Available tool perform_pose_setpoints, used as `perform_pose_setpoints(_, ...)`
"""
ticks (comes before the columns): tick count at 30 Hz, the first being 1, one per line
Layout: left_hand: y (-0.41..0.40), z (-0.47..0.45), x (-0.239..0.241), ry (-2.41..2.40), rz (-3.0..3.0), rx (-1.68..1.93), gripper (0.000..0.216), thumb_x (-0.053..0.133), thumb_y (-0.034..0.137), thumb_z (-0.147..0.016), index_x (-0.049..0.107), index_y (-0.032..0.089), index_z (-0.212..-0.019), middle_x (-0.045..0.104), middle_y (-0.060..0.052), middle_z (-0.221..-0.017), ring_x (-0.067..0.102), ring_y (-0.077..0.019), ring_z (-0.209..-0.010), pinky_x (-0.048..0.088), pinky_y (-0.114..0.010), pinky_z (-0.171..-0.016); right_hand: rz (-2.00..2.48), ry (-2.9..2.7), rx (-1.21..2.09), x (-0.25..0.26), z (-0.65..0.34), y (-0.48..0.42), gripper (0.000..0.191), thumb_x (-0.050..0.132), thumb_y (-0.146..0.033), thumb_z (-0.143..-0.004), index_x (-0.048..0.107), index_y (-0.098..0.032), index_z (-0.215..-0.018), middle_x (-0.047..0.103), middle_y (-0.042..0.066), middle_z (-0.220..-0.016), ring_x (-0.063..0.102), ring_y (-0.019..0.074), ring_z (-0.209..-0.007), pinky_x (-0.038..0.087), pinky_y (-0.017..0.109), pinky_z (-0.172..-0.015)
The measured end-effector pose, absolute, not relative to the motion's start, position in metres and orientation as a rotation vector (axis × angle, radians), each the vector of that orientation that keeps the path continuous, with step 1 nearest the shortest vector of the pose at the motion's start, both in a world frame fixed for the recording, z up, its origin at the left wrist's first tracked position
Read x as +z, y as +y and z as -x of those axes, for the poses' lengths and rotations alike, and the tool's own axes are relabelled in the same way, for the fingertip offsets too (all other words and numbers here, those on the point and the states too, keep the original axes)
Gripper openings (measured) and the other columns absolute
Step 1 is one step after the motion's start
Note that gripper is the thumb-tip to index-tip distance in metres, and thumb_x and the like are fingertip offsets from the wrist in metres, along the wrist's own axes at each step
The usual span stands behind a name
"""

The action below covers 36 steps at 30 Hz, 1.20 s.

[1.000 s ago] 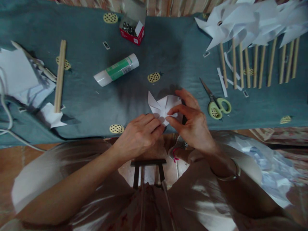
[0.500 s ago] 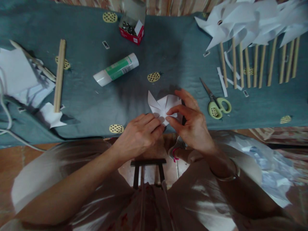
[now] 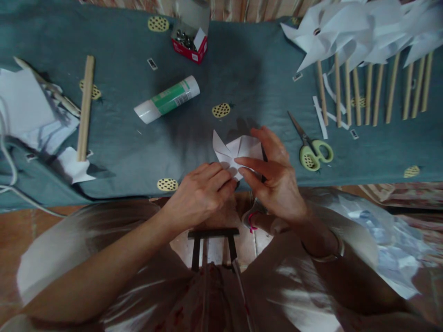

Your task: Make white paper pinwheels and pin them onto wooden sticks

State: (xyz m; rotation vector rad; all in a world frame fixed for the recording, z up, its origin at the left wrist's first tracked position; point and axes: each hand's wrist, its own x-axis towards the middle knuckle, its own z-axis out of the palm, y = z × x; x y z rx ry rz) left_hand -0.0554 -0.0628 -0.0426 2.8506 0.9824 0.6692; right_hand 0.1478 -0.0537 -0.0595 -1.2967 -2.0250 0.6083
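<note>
A white paper pinwheel (image 3: 232,150), part folded with one pointed blade standing up at its left, lies between my hands at the table's front edge. My left hand (image 3: 204,188) is closed on its lower left side, fingers curled over the paper near the middle. From the right, my right hand (image 3: 277,177) bends over the paper. Its thumb and index fingertip press near the centre, close to the left fingertips, while the other fingers reach around the right edge. What lies under the fingertips is hidden.
Green-handled scissors (image 3: 313,150) and paper strips (image 3: 320,117) lie to the right. Finished pinwheels (image 3: 367,32) on sticks fill the back right. A glue stick (image 3: 168,99) and a red box of metal fasteners (image 3: 189,45) are behind. Wooden sticks (image 3: 86,108) and paper sheets (image 3: 24,101) lie left.
My right index finger has straightened and slid slightly left over the pinwheel's centre. The left hand and the paper have hardly moved.
</note>
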Motion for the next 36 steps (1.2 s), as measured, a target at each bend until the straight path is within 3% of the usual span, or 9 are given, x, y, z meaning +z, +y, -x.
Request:
perform_pose_setpoints(7,-0.063,0.056,-0.043,0.991,-2.854,0.654,0.019,0.051,0.014,-0.099,0.069,0.011,-0.093,0.071,-0.006,-0.087,0.064,-0.0185,-0.081,0.053,-0.031,-0.068,1.312,-2.156,0.451,-0.059,-0.148,-0.057,0.02,0.057,-0.022,-0.095,0.072,-0.033,-0.103,0.049,0.0,-0.153,0.034,0.0337,-0.15,0.033,0.06,-0.118)
perform_pose_setpoints(14,-0.063,0.057,-0.043,0.983,-2.843,0.652,0.018,0.051,0.013,-0.099,0.068,0.011,-0.093,0.071,-0.006,-0.086,0.064,-0.0189,-0.081,0.053,-0.031,-0.068,1.231,-2.251,0.231,-0.069,-0.146,-0.065,0.03,0.041,-0.014,-0.098,0.06,-0.03,-0.116,0.043,0.005,-0.156,0.03,0.0322,-0.152,0.038,0.055,-0.11)
perform_pose_setpoints(22,-0.062,0.057,-0.043,0.981,-2.844,0.706,0.015,0.054,0.012,-0.097,0.068,0.01,-0.095,0.072,-0.006,-0.086,0.064,-0.0193,-0.077,0.051,-0.032,-0.065,1.26,-2.29,0.13,-0.074,-0.141,-0.068,0.03,0.045,-0.014,-0.099,0.058,-0.03,-0.12,0.045,0.006,-0.154,0.027,0.0274,-0.153,0.037,0.048,-0.109)
perform_pose_setpoints(29,-0.063,0.061,-0.045,0.993,-2.817,0.702,0.011,0.058,0.015,-0.095,0.068,0.01,-0.099,0.073,-0.007,-0.089,0.064,-0.02,-0.08,0.053,-0.033,-0.067,1.26,-2.272,0.176,-0.074,-0.143,-0.062,0.031,0.04,-0.015,-0.101,0.058,-0.034,-0.118,0.041,0.001,-0.156,0.024,0.0274,-0.154,0.036,0.053,-0.108)
perform_pose_setpoints(36,-0.063,0.065,-0.041,1.014,-2.807,0.725,0.011,0.056,0.015,-0.096,0.067,0.012,-0.096,0.072,-0.006,-0.086,0.064,-0.0178,-0.076,0.052,-0.031,-0.065,1.267,-2.26,0.108,-0.073,-0.135,-0.067,0.027,0.048,-0.016,-0.099,0.055,-0.032,-0.119,0.049,0.005,-0.152,0.03,0.025,-0.152,0.037,0.047,-0.109)
